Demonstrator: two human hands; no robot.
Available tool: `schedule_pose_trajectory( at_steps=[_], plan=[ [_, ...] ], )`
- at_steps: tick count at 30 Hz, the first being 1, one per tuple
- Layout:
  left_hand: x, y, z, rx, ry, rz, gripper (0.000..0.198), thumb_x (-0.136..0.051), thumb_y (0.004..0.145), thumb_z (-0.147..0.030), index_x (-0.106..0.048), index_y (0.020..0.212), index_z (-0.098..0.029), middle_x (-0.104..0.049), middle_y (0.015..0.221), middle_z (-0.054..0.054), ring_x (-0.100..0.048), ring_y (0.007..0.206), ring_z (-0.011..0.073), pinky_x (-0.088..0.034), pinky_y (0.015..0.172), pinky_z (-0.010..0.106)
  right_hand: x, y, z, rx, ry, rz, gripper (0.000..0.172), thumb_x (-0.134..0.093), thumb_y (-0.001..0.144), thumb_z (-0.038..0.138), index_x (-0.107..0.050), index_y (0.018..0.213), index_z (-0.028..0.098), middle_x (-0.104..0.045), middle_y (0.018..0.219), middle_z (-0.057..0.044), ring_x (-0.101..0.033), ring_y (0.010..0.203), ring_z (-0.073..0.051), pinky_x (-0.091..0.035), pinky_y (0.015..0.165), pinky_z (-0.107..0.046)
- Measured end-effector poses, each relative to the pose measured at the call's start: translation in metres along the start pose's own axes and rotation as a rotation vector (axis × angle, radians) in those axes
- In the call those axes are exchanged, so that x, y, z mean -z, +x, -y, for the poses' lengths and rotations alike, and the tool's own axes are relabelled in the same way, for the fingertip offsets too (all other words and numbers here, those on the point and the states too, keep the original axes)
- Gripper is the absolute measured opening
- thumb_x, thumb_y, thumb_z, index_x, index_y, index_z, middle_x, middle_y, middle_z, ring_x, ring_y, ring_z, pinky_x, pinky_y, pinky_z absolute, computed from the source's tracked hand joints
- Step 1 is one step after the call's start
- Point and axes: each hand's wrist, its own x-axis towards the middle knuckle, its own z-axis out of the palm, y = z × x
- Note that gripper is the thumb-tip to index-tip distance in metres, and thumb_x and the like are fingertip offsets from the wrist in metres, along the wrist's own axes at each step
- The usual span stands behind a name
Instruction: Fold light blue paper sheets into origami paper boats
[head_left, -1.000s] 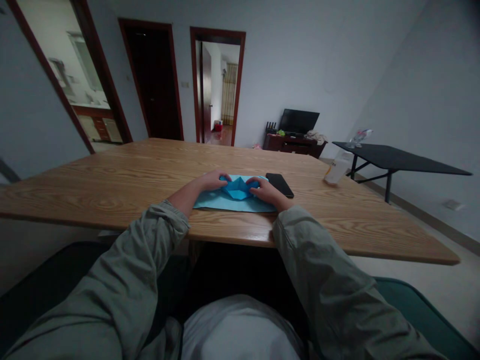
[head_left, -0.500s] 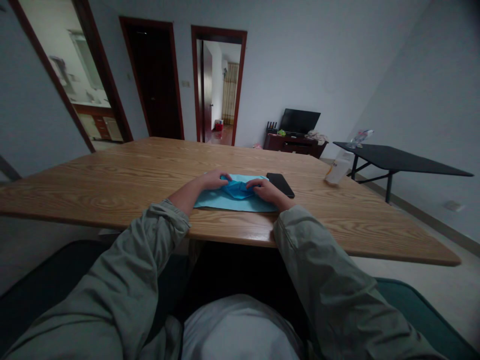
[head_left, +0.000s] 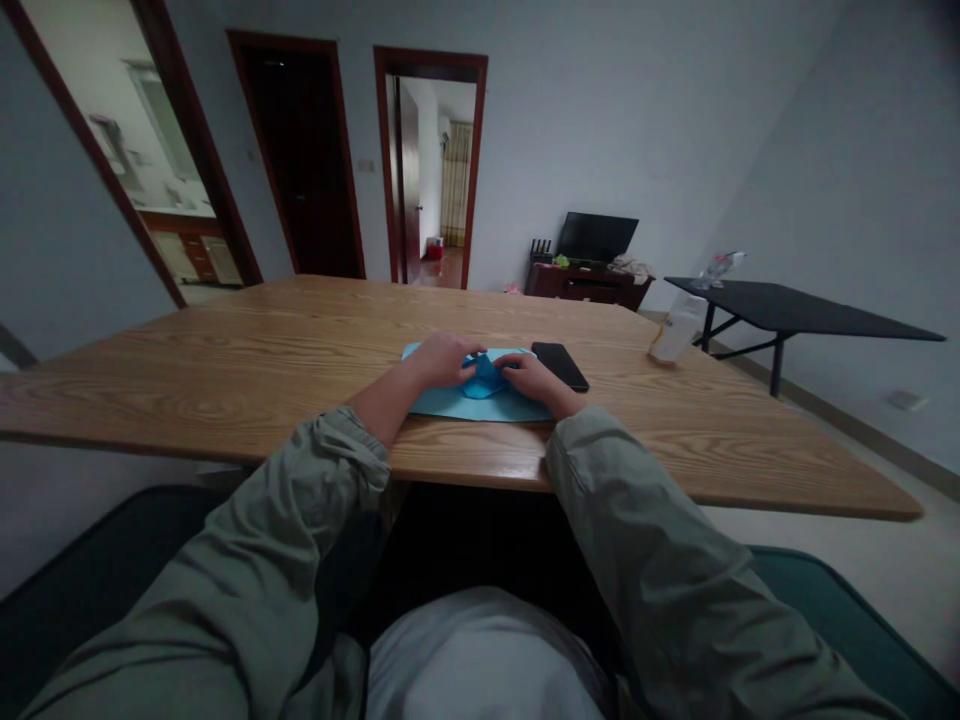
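A bright blue folded piece of paper [head_left: 484, 382] stands partly raised between my two hands, over a light blue sheet [head_left: 465, 405] that lies flat on the wooden table. My left hand [head_left: 444, 360] is closed on the left side of the folded paper, its fingers bent over it. From the right, my right hand [head_left: 529, 374] pinches the other side with thumb and fingertips. The fingers cover part of the folds. Just beyond my right hand lies a black phone [head_left: 559, 366].
The wooden table [head_left: 262, 350] stretches ahead and to both sides. A translucent plastic container [head_left: 675, 335] stands near its right edge. Behind it is a black folding table [head_left: 795, 308] with a clear plastic item on it. A television [head_left: 598, 238] stands by the far wall.
My left hand has moved to the right, closer to my right hand. The blue paper between them looks narrower and more bunched up. The right hand is almost where it was.
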Motion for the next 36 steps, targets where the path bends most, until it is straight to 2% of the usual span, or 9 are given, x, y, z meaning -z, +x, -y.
schedule_pose_trajectory(
  at_steps=[4,11,15,19,24,32,36],
  plan=[
    [-0.002,0.004,-0.005,-0.049,0.057,0.055,0.047,-0.062,0.081,-0.034,-0.063,0.127,-0.024,-0.071,0.114,0.008,-0.065,0.106,0.0248,-0.044,0.093,0.036,0.001,0.000,0.002,0.024,0.001,0.004,0.028,-0.052,0.080,0.010,-0.076,0.092,0.018,-0.072,0.079,0.000,-0.061,0.075,-0.015,-0.048,0.082,-0.025],
    [-0.005,0.004,-0.008,-0.062,0.170,0.083,0.034,-0.066,0.080,-0.025,-0.066,0.113,-0.021,-0.074,0.094,0.009,-0.068,0.090,0.0252,-0.043,0.089,0.037,0.003,-0.002,0.008,-0.026,-0.001,0.026,0.029,-0.054,0.081,0.013,-0.077,0.097,0.018,-0.073,0.081,-0.001,-0.060,0.071,-0.014,-0.049,0.077,-0.025],
    [-0.007,0.004,-0.014,-0.059,0.160,0.105,0.029,-0.061,0.083,-0.023,-0.066,0.112,-0.022,-0.073,0.085,0.007,-0.068,0.085,0.0243,-0.043,0.081,0.034,0.002,-0.002,0.010,0.002,0.013,0.025,0.028,-0.052,0.081,0.011,-0.077,0.092,0.019,-0.074,0.085,-0.001,-0.062,0.077,-0.014,-0.048,0.084,-0.026],
    [-0.009,0.002,-0.014,-0.035,0.143,0.138,0.030,-0.056,0.086,-0.025,-0.067,0.115,-0.026,-0.073,0.087,0.007,-0.067,0.083,0.0239,-0.042,0.071,0.030,0.002,-0.003,0.013,0.003,0.030,0.021,0.027,-0.053,0.081,0.009,-0.077,0.090,0.019,-0.074,0.088,-0.001,-0.063,0.084,-0.015,-0.047,0.089,-0.027],
    [-0.012,0.001,-0.010,-0.031,0.131,0.146,0.032,-0.057,0.086,-0.027,-0.067,0.116,-0.030,-0.072,0.088,0.006,-0.067,0.083,0.0227,-0.041,0.071,0.029,0.004,-0.003,0.016,-0.010,0.032,0.028,0.028,-0.053,0.081,0.006,-0.076,0.092,0.018,-0.074,0.089,-0.001,-0.063,0.083,-0.015,-0.048,0.088,-0.027],
    [-0.013,0.000,-0.004,-0.026,0.150,0.162,0.034,-0.054,0.088,-0.025,-0.068,0.118,-0.029,-0.072,0.088,0.006,-0.066,0.081,0.0211,-0.039,0.070,0.029,0.000,-0.001,0.008,-0.013,0.041,0.028,0.029,-0.054,0.080,0.009,-0.075,0.097,0.018,-0.072,0.083,-0.001,-0.060,0.074,-0.013,-0.049,0.080,-0.025],
    [-0.013,-0.001,-0.004,-0.045,0.113,0.173,0.030,-0.054,0.087,-0.024,-0.071,0.111,-0.030,-0.073,0.086,0.005,-0.066,0.081,0.0201,-0.039,0.070,0.028,-0.001,-0.001,0.006,-0.019,0.044,0.022,0.027,-0.055,0.080,0.012,-0.075,0.098,0.018,-0.070,0.079,0.000,-0.057,0.068,-0.012,-0.048,0.074,-0.022]
  ],
)
